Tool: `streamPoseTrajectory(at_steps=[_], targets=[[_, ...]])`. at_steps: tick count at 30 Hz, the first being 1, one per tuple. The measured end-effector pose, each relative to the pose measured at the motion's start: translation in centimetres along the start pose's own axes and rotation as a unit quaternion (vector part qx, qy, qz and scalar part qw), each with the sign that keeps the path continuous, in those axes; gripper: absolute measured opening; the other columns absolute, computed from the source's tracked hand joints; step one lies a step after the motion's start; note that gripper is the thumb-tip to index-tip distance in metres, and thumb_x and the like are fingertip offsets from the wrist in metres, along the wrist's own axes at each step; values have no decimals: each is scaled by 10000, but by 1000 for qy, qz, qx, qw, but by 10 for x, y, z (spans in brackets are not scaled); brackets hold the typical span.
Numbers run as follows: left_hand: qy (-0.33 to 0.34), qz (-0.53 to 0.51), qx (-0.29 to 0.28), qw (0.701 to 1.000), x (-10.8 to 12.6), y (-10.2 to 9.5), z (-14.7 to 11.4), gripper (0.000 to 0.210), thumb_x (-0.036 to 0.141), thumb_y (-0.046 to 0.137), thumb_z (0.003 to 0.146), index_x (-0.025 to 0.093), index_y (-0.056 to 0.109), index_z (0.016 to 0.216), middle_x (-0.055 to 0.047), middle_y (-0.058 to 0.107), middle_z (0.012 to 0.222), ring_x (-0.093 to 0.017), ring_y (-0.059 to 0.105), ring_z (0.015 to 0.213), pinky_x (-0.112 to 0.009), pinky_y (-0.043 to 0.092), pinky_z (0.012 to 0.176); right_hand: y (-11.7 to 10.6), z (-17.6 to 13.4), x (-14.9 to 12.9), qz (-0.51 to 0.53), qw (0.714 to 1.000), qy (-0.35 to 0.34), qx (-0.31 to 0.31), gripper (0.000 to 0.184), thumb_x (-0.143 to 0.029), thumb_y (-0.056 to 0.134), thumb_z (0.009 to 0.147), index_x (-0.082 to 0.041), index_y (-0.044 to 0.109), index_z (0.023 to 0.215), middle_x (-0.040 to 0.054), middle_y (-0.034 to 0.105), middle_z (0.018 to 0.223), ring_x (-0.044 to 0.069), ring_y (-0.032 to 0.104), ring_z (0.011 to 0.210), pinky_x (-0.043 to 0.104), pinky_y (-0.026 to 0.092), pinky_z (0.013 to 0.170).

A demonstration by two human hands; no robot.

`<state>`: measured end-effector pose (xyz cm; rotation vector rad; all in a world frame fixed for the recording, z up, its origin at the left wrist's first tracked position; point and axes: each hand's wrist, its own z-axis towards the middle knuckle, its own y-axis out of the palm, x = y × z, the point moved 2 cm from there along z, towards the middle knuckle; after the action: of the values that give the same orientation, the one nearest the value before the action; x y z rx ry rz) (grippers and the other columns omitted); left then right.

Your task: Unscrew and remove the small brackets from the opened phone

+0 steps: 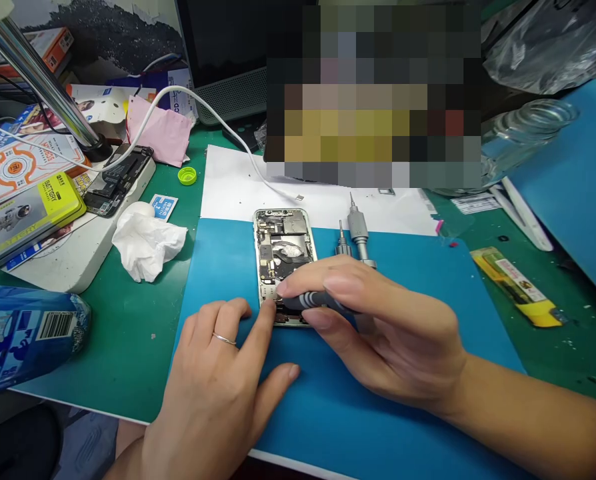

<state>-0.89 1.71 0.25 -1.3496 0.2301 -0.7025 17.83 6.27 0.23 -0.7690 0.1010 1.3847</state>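
An opened smartphone (289, 247) lies on the blue mat with its inner boards and parts showing. My left hand (218, 367) rests flat at its lower left, fingers apart; the index fingertip touches the phone's lower left part. In my right hand (388, 320) is a dark tool with a ridged, ringed shaft (311, 301), pinched between thumb and fingers. The tool lies low over the phone's lower end, and its exact kind and tip are hard to make out. Just beyond my right hand stand two grey screwdriver-like tools (358, 227), bits pointing away, partly hidden.
A white cable (218, 120) arches over the bench. At left are a crumpled tissue (148, 243), another opened phone (121, 180), a battery box (33, 220) and a blue packet (28, 340). A glass jar (523, 140), white tweezers (523, 213) and a yellow packet (518, 287) lie right.
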Motion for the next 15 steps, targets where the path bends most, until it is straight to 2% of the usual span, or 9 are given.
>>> streamPoseTrajectory(at_steps=[7,11,15], targets=[[-3,-9,-2,1000,0,-1,0,409,390,514,1063,180,598,1404,-127,589,1153,-295,540,991,-448,482,802,-1,-3,0,3,1000,12,19,802,52,624,874,-251,410,1584,96,773,1171,178,755,1007,342,684,854],[-1,-8,-5,1000,0,-1,1,404,387,522,1061,183,615,1396,-127,586,1158,-295,543,998,-446,481,807,-4,-4,-1,-10,998,21,63,768,13,655,879,-275,450,1560,82,789,1164,200,775,973,356,699,804],[0,-8,-9,1000,0,-1,1,414,386,519,1063,178,610,1410,-131,581,1180,-293,534,1014,-446,480,827,-5,-4,0,-18,998,22,64,780,27,658,867,-271,458,1559,79,792,1160,199,778,965,343,698,811]])
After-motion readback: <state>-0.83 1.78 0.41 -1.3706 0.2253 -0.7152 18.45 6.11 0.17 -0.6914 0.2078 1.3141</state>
